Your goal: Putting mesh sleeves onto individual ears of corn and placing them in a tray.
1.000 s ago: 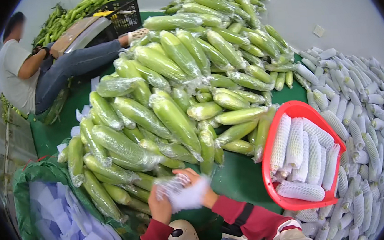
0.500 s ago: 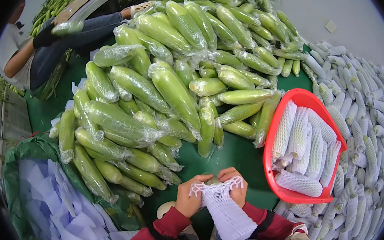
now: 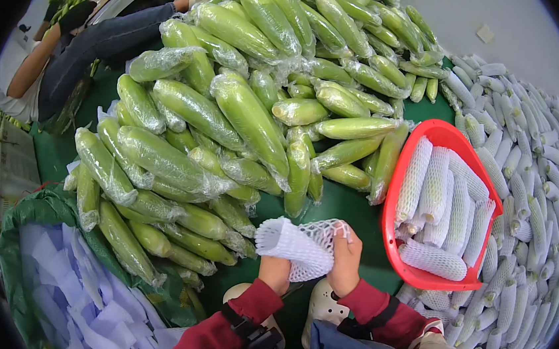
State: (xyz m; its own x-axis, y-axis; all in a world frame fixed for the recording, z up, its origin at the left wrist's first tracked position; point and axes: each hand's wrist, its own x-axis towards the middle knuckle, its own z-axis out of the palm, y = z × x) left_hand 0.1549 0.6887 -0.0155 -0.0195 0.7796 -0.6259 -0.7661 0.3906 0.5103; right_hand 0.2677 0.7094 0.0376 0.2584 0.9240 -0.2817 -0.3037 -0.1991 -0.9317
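A white foam net sleeve (image 3: 305,251) is tilted between my hands, its wide, frilled mouth turned up to the left. My right hand (image 3: 345,259) is closed on the stretched netting at its right end. Against the sleeve's lower left side rests my left hand (image 3: 274,275); its fingers are hidden behind the foam. Whether anything is inside the sleeve does not show. Just beyond my hands lies a big heap of green ears of corn (image 3: 248,124), wrapped in clear film. A red basket (image 3: 392,244) at my right holds several ears in white netting.
At my left stands a green bag (image 3: 15,264) full of flat white foam sleeves (image 3: 97,297). A large pile of netted corn (image 3: 528,206) spreads along the right. My shoes (image 3: 324,307) are on the green floor covering. A co-worker's legs (image 3: 108,40) stretch out at the upper left.
The sleeve has swung from hanging down toward me to lying tilted up to the left. Both hands turned with it. The co-worker's gloved hand moved up, away from a wrapped ear.
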